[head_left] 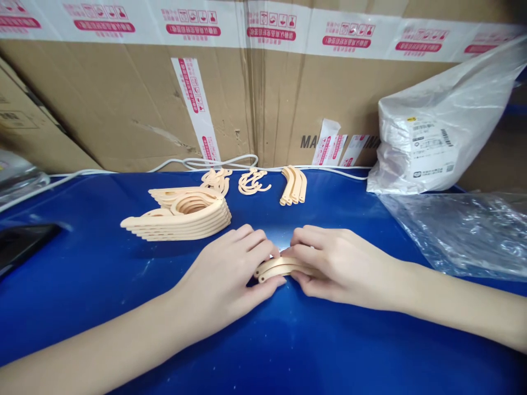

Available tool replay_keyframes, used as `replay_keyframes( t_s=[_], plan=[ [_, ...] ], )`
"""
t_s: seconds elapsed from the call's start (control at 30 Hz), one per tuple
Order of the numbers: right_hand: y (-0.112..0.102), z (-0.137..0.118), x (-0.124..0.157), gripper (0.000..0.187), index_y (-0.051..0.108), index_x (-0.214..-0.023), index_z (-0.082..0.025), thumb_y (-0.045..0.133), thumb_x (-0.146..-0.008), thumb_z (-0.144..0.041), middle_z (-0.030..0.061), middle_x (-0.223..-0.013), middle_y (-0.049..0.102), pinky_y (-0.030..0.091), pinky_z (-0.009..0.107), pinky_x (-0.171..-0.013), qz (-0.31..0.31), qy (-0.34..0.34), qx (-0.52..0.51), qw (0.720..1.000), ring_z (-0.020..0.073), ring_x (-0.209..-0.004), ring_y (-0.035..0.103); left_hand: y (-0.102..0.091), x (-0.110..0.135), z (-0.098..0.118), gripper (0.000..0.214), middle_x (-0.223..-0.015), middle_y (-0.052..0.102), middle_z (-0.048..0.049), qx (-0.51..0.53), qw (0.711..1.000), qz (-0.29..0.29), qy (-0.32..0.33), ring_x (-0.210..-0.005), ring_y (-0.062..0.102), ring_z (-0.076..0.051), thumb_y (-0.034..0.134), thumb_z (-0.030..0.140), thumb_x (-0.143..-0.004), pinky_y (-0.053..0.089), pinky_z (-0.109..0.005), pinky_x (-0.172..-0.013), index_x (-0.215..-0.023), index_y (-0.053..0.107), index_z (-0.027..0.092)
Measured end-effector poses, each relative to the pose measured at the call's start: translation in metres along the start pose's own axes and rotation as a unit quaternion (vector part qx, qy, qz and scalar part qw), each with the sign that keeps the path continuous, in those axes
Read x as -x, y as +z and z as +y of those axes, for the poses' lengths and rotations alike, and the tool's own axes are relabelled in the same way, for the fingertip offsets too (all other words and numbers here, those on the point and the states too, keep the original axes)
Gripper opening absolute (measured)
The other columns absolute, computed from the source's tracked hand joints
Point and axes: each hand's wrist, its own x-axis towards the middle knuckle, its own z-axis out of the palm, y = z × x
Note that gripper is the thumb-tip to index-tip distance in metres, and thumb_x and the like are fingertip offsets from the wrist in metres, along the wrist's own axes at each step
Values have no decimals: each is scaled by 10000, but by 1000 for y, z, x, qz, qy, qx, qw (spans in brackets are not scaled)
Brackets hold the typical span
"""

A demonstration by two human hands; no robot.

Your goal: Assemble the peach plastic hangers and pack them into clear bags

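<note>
Grips the strips (278, 270) with left hand (228, 266) and right hand (346, 266) — lying directly between both, equally near each, with long axis side to side — perhaps touching the table (288, 351), hard to tell.

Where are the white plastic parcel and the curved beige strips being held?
White plastic parcel (431, 145), head view: on its printed label.
Curved beige strips (280, 269), head view: nearer strip's exposed part.

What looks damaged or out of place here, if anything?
The cardboard behind the blue table has a pale scrape, left of middle, marring its surface; tape strips partly cover its lettering. The held curved pieces look sound where visible.
</note>
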Motion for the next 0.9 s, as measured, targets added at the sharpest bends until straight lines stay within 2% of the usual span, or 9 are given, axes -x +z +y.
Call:
replay_keyframes(
  t_s=[0.1,0.23,0.4,0.63,0.7,0.77,0.83,0.9],
  plan=[
    [-2,6,4,218,667,-968,-137,503,-945,-279,64,-873,594,420,309,-628,3,-17,8,1000,178,-728,547,2,1,-3,104,-885,614,5,21,1000,-1,-21,-814,507,-189,570,310,-935,399,-332,-700,-919,596,211],
    [-13,16,9,194,652,-1029,-175,591,-916,-321,20,-879,601,406,281,-633,-47,8,-49,998,150,-739,570,4,0,-3,81,-928,627,9,37,998,7,-41,-853,523,-189,571,290,-929,417,-322,-712,-973,600,229],
    [-14,27,9,271,614,-908,-186,626,-906,-456,-18,-790,596,369,251,-596,-55,33,-104,993,116,-672,548,4,4,0,143,-983,625,-9,32,998,4,-52,-885,533,-202,517,302,-954,444,-324,-710,-1046,610,243],
    [-7,26,8,334,569,-846,-181,570,-929,-505,-12,-723,598,326,258,-525,-48,25,-75,996,113,-569,511,2,8,11,173,-996,625,-28,-7,998,-8,-54,-901,574,-228,502,308,-961,475,-358,-716,-1060,627,239],
    [-12,26,8,396,590,-856,-180,531,-929,-565,7,-727,620,341,271,-530,-42,20,-48,998,135,-579,548,-11,6,17,226,-1007,638,-36,-29,999,14,-39,-907,595,-241,528,377,-950,484,-369,-728,-1085,635,230],
    [-20,29,8,433,614,-908,-180,485,-939,-593,33,-770,656,370,284,-550,-16,35,-19,999,158,-609,590,-35,-1,15,291,-1009,652,-20,-38,997,62,-35,-876,616,-217,506,435,-959,483,-341,-721,-1131,636,240],
    [-29,37,8,399,616,-976,-183,460,-964,-550,55,-838,683,399,291,-576,18,70,17,997,170,-638,615,-68,-14,-3,270,-832,647,50,-46,985,133,-95,-695,580,-130,530,473,-952,436,-257,-641,-1043,663,257],
    [-37,48,5,340,608,-1016,-185,457,-973,-487,78,-902,689,425,300,-611,44,95,66,992,184,-682,629,-101,-31,-38,370,-737,637,67,-104,961,162,-199,-631,544,-106,527,566,-927,405,-249,-641,-987,700,244]
  ],
)
